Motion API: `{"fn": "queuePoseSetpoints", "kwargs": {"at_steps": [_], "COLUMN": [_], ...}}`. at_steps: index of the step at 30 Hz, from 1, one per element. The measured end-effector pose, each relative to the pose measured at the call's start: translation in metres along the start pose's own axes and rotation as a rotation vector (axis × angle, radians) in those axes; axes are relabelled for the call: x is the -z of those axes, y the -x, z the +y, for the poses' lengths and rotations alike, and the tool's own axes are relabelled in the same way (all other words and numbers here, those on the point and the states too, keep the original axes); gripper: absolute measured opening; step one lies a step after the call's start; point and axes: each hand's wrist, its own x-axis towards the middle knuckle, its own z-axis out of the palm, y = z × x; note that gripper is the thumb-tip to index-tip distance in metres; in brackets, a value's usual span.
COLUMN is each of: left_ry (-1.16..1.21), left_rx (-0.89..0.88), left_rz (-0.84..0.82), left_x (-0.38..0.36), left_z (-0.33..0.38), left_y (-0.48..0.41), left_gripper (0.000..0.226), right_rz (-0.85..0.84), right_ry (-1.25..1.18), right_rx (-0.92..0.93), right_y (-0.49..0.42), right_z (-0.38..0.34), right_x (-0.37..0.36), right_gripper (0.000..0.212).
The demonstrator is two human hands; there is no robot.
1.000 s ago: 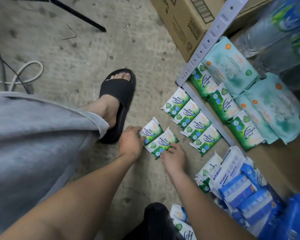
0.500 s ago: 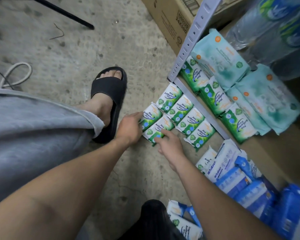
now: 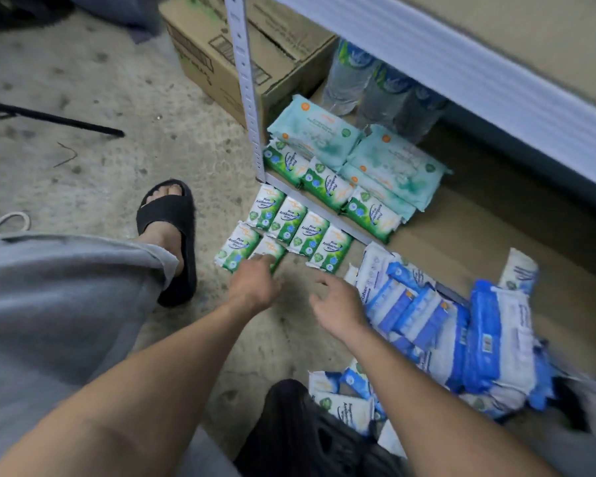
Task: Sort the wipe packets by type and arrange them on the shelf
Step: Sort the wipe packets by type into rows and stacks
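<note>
Several small green-and-white pine wipe packets (image 3: 300, 232) lie in two rows on the concrete floor in front of the shelf. My left hand (image 3: 253, 287) reaches over the near row, fingertips touching one packet (image 3: 269, 251). My right hand (image 3: 338, 306) hovers just right of it, fingers spread and holding nothing. On the bottom shelf board (image 3: 461, 232) lie three larger green packets (image 3: 327, 185) and teal packs (image 3: 389, 163) behind them. A loose pile of blue-and-white wipe packets (image 3: 437, 325) spreads at the right, partly on the shelf edge.
The grey shelf upright (image 3: 246, 87) rises beside a cardboard box (image 3: 241, 49). Water bottles (image 3: 375, 91) stand at the shelf's back. My foot in a black sandal (image 3: 171, 235) sits left of the packets; another black shoe (image 3: 310, 428) is near the bottom. A black stand leg (image 3: 52, 120) crosses the floor.
Both hands let go of the two near-row packets and drew back a little. The right hand lifted off and opened. The view tilted up, showing more of the shelf.
</note>
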Motion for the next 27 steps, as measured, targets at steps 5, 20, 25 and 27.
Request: {"fn": "queuePoseSetpoints", "kwargs": {"at_steps": [5,20,25,27], "left_ry": [-0.078,-0.079,-0.062,-0.045], "left_rx": [-0.136,-0.203,-0.088,-0.062], "left_rz": [-0.046,-0.184,-0.238,-0.229], "left_x": [-0.014,-0.093,-0.115,-0.116], "left_z": [0.053,0.095,0.083,0.085], "left_y": [0.037,0.13,0.136,0.13], "left_gripper": [0.054,0.046,0.044,0.043], "right_rz": [0.119,0.234,0.247,0.264], "right_ry": [-0.076,-0.224,-0.356,-0.384], "right_rx": [-0.048,-0.339,-0.423,-0.409], "right_y": [0.048,0.168,0.171,0.165], "right_z": [0.042,0.2,0.218,0.219], "right_x": [0.027,0.05,0.052,0.054], "right_gripper": [0.038,0.037,0.038,0.038]}}
